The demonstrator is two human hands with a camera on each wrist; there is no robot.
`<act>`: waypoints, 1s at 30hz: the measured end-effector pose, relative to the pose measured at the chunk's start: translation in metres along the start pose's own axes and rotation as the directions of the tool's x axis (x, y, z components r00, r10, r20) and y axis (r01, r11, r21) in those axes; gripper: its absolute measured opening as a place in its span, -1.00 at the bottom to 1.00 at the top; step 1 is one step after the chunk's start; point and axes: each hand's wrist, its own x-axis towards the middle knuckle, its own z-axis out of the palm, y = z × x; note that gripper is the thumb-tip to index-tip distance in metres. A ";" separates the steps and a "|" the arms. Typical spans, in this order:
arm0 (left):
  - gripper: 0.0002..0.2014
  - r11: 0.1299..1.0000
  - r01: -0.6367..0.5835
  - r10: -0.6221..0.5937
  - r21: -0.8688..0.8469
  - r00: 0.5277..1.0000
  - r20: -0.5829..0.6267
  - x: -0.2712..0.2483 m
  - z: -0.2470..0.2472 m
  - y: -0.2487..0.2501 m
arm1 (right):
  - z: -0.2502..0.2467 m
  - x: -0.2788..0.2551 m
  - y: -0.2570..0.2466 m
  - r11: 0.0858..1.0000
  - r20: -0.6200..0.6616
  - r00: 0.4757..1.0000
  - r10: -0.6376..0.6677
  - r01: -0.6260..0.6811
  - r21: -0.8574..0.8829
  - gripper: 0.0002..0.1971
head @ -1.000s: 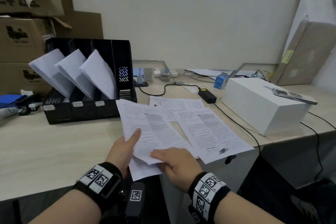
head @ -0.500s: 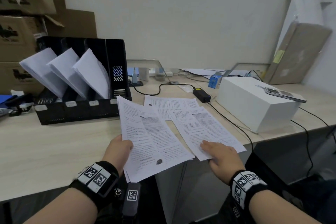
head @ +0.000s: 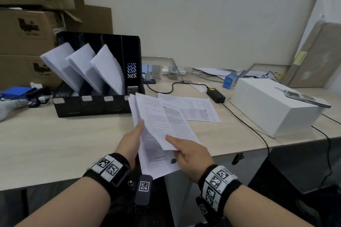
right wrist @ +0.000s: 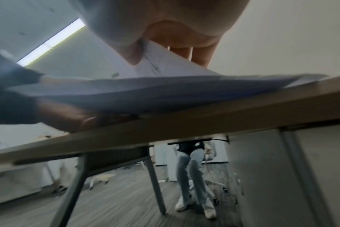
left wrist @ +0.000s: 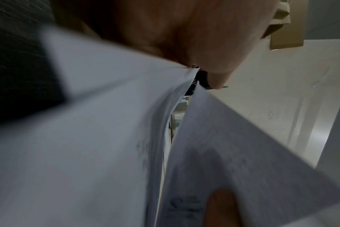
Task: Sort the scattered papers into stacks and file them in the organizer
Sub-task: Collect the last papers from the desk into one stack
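My left hand grips a small stack of printed papers by its left edge, over the desk's front edge, thumb on top. My right hand pinches the near corner of a printed sheet and lays it on top of that stack. In the right wrist view the thumb and fingers pinch that sheet. One more printed paper lies flat on the desk behind them. The black organizer stands at the back left with white paper stacks leaning in three slots; its rightmost slot holds none.
A white box with a phone on it stands at the right. A black power adapter and its cable run across the desk. Cardboard boxes are stacked behind the organizer. Blue and black items lie far left.
My right hand picked up the sheet that lay at the desk's edge and carried it left onto the stack in my left hand. One paper remains flat on the desk.
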 end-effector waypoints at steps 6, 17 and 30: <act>-0.71 0.961 -0.133 0.118 0.242 0.990 0.075 0.003 -0.008 -0.005 | 0.008 0.008 -0.008 0.999 0.179 0.984 -0.021 0.013 0.045 -0.31; -0.76 0.938 -0.265 0.271 0.225 0.963 0.005 0.023 -0.055 0.012 | -0.017 0.084 0.078 0.855 0.114 0.848 0.518 -0.509 -0.097 -0.45; -0.77 0.961 -0.217 0.220 0.171 0.976 0.003 0.037 -0.065 0.006 | -0.003 0.103 0.073 0.804 0.252 0.792 0.556 -0.435 -0.405 -0.35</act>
